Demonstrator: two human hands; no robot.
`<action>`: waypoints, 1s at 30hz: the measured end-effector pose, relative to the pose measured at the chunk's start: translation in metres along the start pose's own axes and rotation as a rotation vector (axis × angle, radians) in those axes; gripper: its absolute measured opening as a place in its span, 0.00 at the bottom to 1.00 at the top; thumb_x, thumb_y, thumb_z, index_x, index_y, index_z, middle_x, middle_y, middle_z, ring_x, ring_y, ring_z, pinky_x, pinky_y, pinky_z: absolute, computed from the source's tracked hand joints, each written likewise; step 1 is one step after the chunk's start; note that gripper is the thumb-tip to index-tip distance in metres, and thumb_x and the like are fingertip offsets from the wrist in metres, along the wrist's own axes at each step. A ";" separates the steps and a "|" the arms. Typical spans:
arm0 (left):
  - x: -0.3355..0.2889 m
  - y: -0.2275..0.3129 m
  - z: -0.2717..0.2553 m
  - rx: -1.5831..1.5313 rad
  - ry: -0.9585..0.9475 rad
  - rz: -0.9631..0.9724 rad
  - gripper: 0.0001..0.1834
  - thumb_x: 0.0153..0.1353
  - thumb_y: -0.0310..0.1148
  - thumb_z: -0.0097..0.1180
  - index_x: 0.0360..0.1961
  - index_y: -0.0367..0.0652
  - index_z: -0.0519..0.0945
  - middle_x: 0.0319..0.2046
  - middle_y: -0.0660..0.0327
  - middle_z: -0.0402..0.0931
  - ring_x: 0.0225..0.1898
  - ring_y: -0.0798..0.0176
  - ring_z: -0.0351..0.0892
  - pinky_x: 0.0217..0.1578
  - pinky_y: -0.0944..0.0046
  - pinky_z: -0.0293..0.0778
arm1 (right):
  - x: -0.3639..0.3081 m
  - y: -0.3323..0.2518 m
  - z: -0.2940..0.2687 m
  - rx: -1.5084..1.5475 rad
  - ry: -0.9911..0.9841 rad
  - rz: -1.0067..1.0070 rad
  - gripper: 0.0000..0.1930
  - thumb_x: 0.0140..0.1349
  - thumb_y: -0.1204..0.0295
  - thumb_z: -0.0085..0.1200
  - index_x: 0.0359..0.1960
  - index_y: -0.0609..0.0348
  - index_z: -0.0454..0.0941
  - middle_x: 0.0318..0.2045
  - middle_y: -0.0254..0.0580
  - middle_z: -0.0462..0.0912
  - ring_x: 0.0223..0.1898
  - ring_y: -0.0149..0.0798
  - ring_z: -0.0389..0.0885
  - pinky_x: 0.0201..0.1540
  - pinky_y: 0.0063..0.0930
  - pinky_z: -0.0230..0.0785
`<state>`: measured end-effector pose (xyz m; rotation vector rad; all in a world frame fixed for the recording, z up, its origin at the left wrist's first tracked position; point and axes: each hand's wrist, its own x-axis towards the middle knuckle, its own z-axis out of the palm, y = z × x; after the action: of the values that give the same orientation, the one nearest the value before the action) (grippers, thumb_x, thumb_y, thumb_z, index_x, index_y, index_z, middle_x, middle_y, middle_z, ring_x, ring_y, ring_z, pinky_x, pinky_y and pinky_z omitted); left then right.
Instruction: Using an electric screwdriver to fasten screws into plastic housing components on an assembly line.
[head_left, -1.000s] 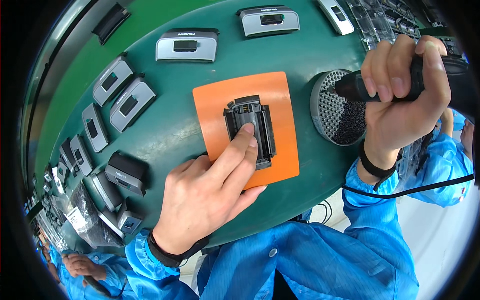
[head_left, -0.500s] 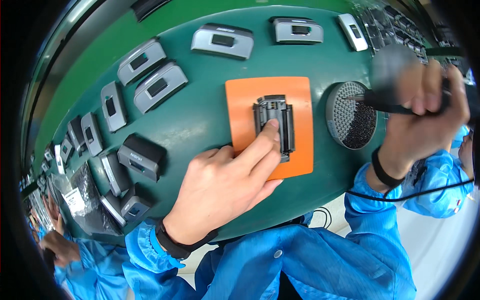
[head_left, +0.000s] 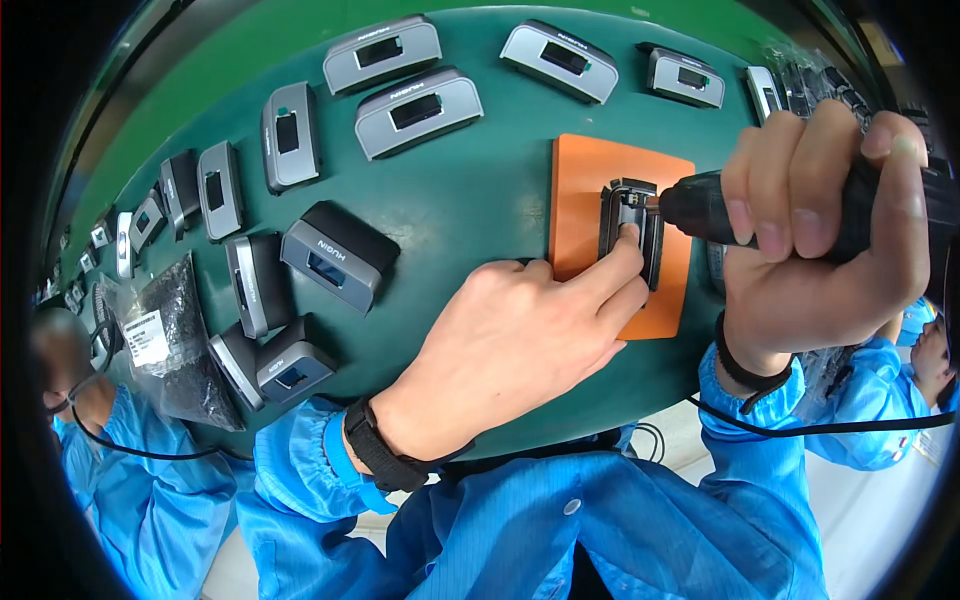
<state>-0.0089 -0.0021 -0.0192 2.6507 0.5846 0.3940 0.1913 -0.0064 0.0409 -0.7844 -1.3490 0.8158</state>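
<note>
My right hand (head_left: 820,240) is wrapped around a black electric screwdriver (head_left: 705,207), which points left. Its tip meets the upper end of a black plastic housing (head_left: 652,245) that lies on an orange mat (head_left: 585,165). With index finger pressed into the middle of the housing and the other fingers curled beside it, my left hand (head_left: 520,340) holds it down on the mat. Behind my right wrist only a sliver of the round screw dish (head_left: 716,265) shows.
Several grey-and-black device housings (head_left: 420,110) stand along the far and left side of the green table (head_left: 450,210). A clear bag of black parts (head_left: 185,350) lies at the left. A black cable (head_left: 830,430) runs by my right wrist. Co-workers in blue sleeves (head_left: 150,490) sit on both sides.
The screwdriver has moved left from the screw dish to the upper end of the housing. My left hand still presses the housing. The whole view has shifted, moving the mat rightward in the picture.
</note>
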 end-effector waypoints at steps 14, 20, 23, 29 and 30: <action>0.000 0.002 0.001 0.024 -0.029 -0.014 0.24 0.46 0.43 0.72 0.44 0.48 0.78 0.58 0.68 0.75 0.23 0.64 0.78 0.26 0.66 0.76 | 0.000 0.011 0.001 -0.037 0.000 -0.017 0.14 0.74 0.63 0.33 0.46 0.54 0.71 0.19 0.29 0.64 0.15 0.26 0.60 0.22 0.27 0.59; -0.001 0.001 0.000 0.021 -0.035 -0.017 0.24 0.46 0.43 0.72 0.44 0.49 0.78 0.58 0.68 0.75 0.23 0.64 0.78 0.26 0.66 0.76 | -0.004 0.013 0.002 -0.029 0.012 -0.023 0.14 0.74 0.62 0.33 0.45 0.54 0.71 0.19 0.29 0.64 0.15 0.26 0.60 0.22 0.27 0.58; -0.001 0.001 0.001 0.020 -0.026 -0.011 0.25 0.46 0.43 0.72 0.44 0.49 0.78 0.58 0.68 0.75 0.23 0.64 0.78 0.26 0.66 0.76 | -0.005 0.013 0.003 -0.031 0.031 -0.015 0.14 0.74 0.62 0.33 0.44 0.54 0.71 0.19 0.29 0.64 0.15 0.26 0.59 0.22 0.28 0.58; -0.002 0.001 0.000 0.032 -0.012 -0.007 0.25 0.45 0.42 0.72 0.43 0.48 0.78 0.56 0.67 0.75 0.24 0.63 0.80 0.26 0.66 0.77 | -0.006 0.017 0.006 -0.041 -0.050 -0.038 0.12 0.74 0.62 0.34 0.42 0.51 0.70 0.19 0.28 0.64 0.15 0.25 0.59 0.22 0.26 0.58; -0.001 0.001 0.000 0.024 -0.018 -0.004 0.25 0.44 0.42 0.72 0.43 0.47 0.78 0.56 0.67 0.76 0.24 0.63 0.80 0.26 0.65 0.77 | -0.006 0.018 0.005 -0.052 -0.087 -0.049 0.12 0.74 0.62 0.34 0.42 0.51 0.69 0.19 0.28 0.64 0.16 0.25 0.60 0.22 0.25 0.59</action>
<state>-0.0095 -0.0040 -0.0189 2.6726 0.5923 0.3641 0.1849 -0.0019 0.0228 -0.7610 -1.4660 0.7866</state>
